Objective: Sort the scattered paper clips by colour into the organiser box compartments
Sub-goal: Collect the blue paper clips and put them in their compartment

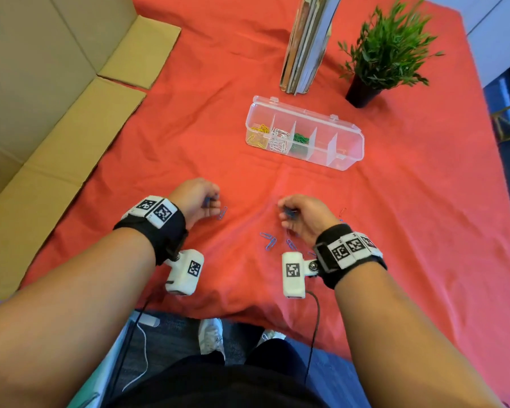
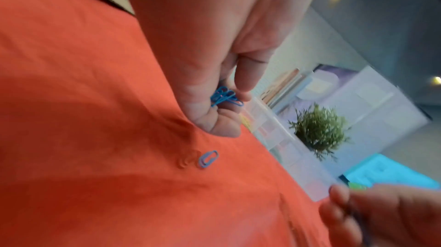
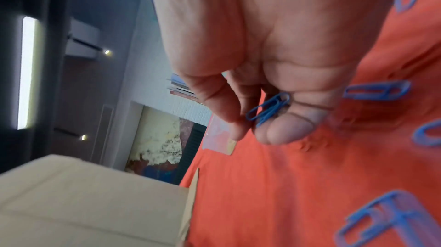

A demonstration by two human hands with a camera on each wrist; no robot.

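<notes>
My left hand (image 1: pixel 210 201) hovers low over the red cloth and grips a small bunch of blue paper clips (image 2: pixel 225 97) in its curled fingers. One loose blue clip (image 1: pixel 223 212) lies just right of it. My right hand (image 1: pixel 286 216) pinches blue clips (image 3: pixel 268 108) between thumb and fingers. Several more blue clips (image 1: pixel 270 241) lie on the cloth below that hand, and a red clip (image 1: pixel 342 212) lies to its right. The clear organiser box (image 1: pixel 348 142) stands open beyond both hands, with yellow, white and green clips in its three left compartments.
An open cardboard box (image 1: pixel 56 113) fills the left side, its flaps lying on the red cloth (image 1: pixel 189 113). Upright books (image 1: pixel 306 45) and a potted plant (image 1: pixel 389 48) stand behind the organiser. The table's front edge is just below my wrists.
</notes>
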